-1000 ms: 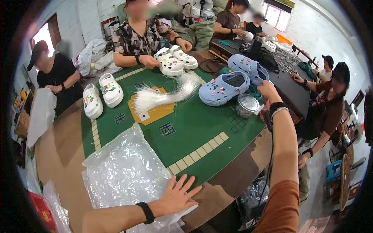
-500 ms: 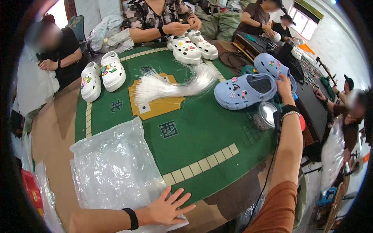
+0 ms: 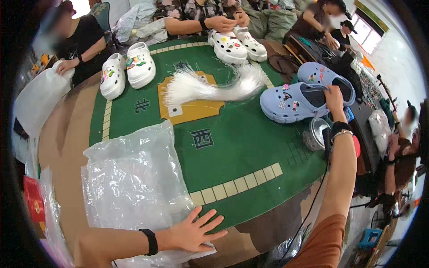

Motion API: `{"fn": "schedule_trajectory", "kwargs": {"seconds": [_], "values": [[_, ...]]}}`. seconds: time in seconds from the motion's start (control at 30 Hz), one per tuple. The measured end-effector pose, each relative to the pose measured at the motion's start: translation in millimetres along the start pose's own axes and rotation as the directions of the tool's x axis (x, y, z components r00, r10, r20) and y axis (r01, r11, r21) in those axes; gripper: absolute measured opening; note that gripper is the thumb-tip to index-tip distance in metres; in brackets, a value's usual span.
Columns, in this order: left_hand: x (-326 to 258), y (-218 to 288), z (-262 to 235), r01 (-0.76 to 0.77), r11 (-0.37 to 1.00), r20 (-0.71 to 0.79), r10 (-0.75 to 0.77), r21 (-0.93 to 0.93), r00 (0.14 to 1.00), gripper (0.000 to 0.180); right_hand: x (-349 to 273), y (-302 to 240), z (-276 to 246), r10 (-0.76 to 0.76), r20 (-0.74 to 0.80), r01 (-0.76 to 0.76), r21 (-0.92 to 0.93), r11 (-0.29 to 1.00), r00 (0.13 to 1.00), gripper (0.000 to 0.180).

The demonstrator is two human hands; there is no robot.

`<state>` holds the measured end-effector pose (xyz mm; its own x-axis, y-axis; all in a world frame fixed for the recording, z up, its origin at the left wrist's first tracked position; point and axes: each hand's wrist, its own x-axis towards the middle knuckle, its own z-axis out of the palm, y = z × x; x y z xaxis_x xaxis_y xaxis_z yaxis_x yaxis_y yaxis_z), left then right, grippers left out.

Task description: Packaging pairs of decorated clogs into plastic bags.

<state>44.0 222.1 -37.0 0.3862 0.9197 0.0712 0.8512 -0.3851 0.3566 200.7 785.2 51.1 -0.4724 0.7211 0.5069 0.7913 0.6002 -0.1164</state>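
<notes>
My left hand point(image 3: 193, 232) lies flat with its fingers spread on a stack of clear plastic bags point(image 3: 134, 178) at the near edge of the green table mat point(image 3: 241, 147). A black band is on that wrist. My right hand point(image 3: 335, 96) is stretched far to the right, its fingers curled over the heel rim of a light-blue clog point(image 3: 290, 102) decorated with small charms. A second light-blue clog point(image 3: 324, 76) lies just behind it.
A bundle of white strands point(image 3: 210, 87) lies mid-table. A white clog pair point(image 3: 127, 71) sits at the far left, and another white pair point(image 3: 239, 44) lies under another person's hands. A metal bowl point(image 3: 315, 134) stands at the right edge. Several people sit around the table.
My right hand has moved from beside the bowl up onto the heel of the near blue clog. My left hand stays flat on the bags.
</notes>
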Motion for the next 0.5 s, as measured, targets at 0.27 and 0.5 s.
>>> {"fn": "schedule_trajectory", "kwargs": {"seconds": [0.27, 0.5], "values": [[-5, 0, 0, -0.018, 1.000, 0.021, 0.018, -0.014, 1.000, 0.057, 3, -51, -12, -0.027, -0.246, -0.001, -0.114, 0.993, 0.969, 0.022], [-9, 0, 4, -0.021, 1.000, 0.055, 0.021, 0.008, 0.998, 0.057, 19, -113, -90, -0.113, -0.412, 0.134, 0.024, 0.991, 0.904, 0.025]]}}
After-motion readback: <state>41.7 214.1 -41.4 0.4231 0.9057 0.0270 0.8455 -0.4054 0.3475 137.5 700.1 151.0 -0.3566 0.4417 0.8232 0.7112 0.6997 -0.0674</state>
